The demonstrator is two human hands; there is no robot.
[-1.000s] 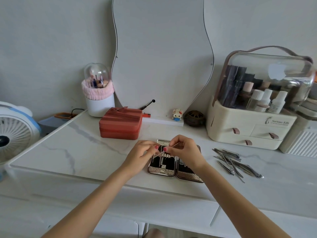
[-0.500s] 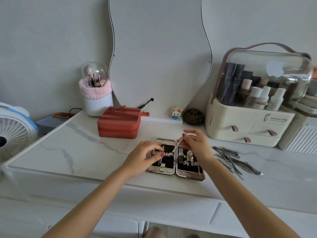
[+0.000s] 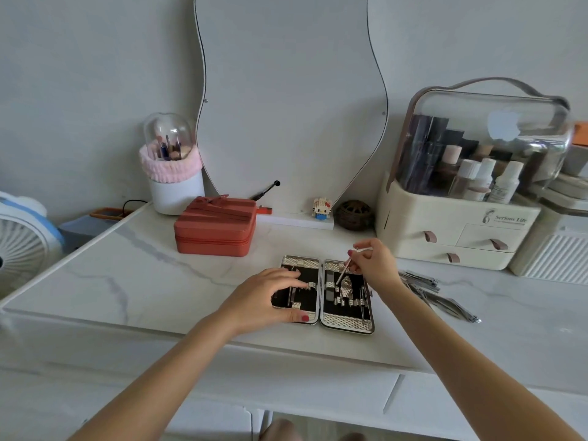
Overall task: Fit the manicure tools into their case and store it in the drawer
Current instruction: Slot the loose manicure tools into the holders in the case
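Just below the middle of the frame, the manicure case (image 3: 327, 294) lies spread open on the marble tabletop (image 3: 152, 281), both halves facing up. The left hand (image 3: 270, 297) rests across the left half, fingers spread fairly straight and the thumb at the near rim, steadying the case rather than gripping it. The right hand (image 3: 374, 261), over the upper corner of the right half, pinches a slim metal tool (image 3: 344, 271) between thumb and fingertips, its lower end slanting down toward the elastic loops; whether the tip has entered a loop is hard to tell at this size.

Several tools already sit in the right half. The loose manicure tools (image 3: 436, 297) are heaped to the right of the case, partly behind the right forearm.

The likeliest failures:
- The slanted tip could catch on a loop's edge or slide under the wrong strap, leaving the tool proud of the lining so the case will not close.
- A push along the tool could skate the case across the smooth marble if the left hand's flat pressure eases.
- The right forearm passes close over the heap, so a sweep back for the next piece could scatter it toward the table's near edge.
- A tool seated shallowly could slip out when the halves fold.
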